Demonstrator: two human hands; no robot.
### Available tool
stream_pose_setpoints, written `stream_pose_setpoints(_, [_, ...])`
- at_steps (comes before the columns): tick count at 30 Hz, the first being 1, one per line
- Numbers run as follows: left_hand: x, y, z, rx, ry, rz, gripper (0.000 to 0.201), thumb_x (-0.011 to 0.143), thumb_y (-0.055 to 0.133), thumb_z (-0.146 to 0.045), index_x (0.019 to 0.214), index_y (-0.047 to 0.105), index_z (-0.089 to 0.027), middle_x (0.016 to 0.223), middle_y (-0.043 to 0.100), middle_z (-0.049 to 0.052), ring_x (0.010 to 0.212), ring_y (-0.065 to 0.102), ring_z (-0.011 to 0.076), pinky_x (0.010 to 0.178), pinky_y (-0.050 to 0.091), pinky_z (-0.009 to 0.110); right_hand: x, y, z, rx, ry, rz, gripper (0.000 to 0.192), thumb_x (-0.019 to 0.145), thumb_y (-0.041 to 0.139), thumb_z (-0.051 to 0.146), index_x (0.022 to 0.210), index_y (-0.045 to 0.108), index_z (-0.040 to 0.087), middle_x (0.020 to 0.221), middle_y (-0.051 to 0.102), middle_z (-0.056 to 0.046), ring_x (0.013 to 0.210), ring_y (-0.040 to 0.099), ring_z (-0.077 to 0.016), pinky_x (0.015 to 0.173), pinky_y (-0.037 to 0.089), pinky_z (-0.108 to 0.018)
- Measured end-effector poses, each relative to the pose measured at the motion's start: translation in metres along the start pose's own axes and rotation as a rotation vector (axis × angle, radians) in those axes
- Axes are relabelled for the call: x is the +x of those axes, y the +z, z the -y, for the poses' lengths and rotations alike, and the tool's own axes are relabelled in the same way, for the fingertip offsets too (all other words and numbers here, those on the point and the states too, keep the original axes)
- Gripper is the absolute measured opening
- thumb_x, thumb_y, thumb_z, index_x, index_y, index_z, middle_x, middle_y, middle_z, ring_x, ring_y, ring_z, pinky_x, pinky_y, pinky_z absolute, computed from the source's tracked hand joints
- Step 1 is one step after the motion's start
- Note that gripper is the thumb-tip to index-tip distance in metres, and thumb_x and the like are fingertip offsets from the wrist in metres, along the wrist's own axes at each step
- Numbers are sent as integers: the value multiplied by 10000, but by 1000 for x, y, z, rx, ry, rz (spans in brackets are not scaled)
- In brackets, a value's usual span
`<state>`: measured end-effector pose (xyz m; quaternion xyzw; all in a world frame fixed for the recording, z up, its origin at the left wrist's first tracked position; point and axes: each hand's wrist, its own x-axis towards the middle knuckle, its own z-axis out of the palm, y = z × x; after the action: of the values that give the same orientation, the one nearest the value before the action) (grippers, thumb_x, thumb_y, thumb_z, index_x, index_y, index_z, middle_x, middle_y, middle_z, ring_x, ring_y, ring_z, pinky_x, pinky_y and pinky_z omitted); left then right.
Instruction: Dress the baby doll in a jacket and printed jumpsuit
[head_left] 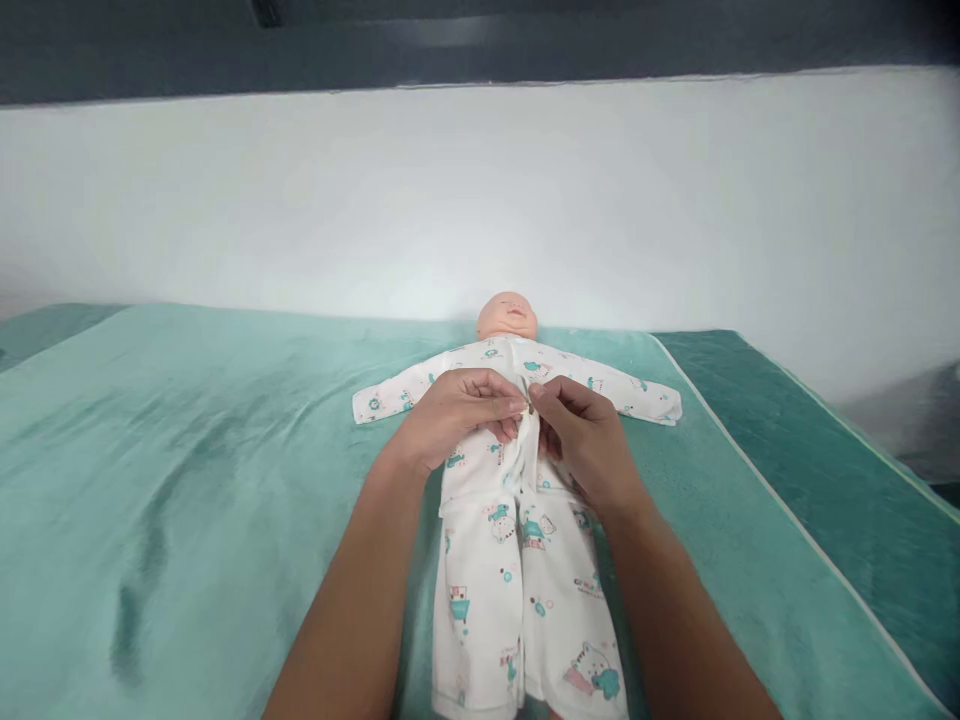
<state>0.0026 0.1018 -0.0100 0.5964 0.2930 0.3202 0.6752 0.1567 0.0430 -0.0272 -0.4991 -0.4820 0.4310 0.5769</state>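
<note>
- On a teal blanket (187, 480) spread across a padded surface, a baby doll (508, 316) lies on its back in the head camera's view, its head toward the white wall (480, 200) and its sleeves stretched out to either side.
- Dressing the doll is a white printed top (480, 375) patterned with teal cartoon figures; matching printed trousers (517, 600) run from its waist toward the bottom edge of the frame.
- At the doll's chest, the person's left hand (454, 415) is curled nearly closed, thumb and fingertips pinching the left edge of the top's front opening.
- Directly opposite, the right hand (581, 440) is likewise mostly closed, its thumb and forefinger gripping the right edge of the same opening; the two sets of fingertips meet over the midline, touching or very nearly so.
- Whatever small fastener sits between the fingertips is too small to make out.
- Both bare forearms come up from the lower edge of the picture, flanking the trousers on either side.
- To the right, a darker green strip of bedding (825, 480) runs alongside the blanket, set off by a pale edge.
- Above the wall, a dark band crosses the top of the frame.
</note>
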Motion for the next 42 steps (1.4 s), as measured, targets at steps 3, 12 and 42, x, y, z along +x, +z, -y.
stream_pose_setpoints(3, [0,0,0,15,5,10,171,759,749,-263,724,642,-133,638,632,1,588,600,90,582,496,224,0,0,0,-7,2,5,396,874,633,446,600,521,183,441,498,53,403,426,-60,413,298,-189])
stream_pose_setpoints(12, [-1,0,-1,52,2,30,194,782,730,-266,715,601,-137,613,622,0,587,596,89,570,497,211,0,1,2,27,49,3,389,854,664,450,622,502,183,452,502,61,377,450,-56,385,311,-173])
stream_pose_setpoints(42, [-12,6,-14,302,-85,37,181,779,685,-326,801,587,-176,761,662,20,714,630,133,659,500,273,-1,3,-3,-92,39,-7,253,905,562,466,867,531,218,484,579,63,365,519,-85,358,355,-160])
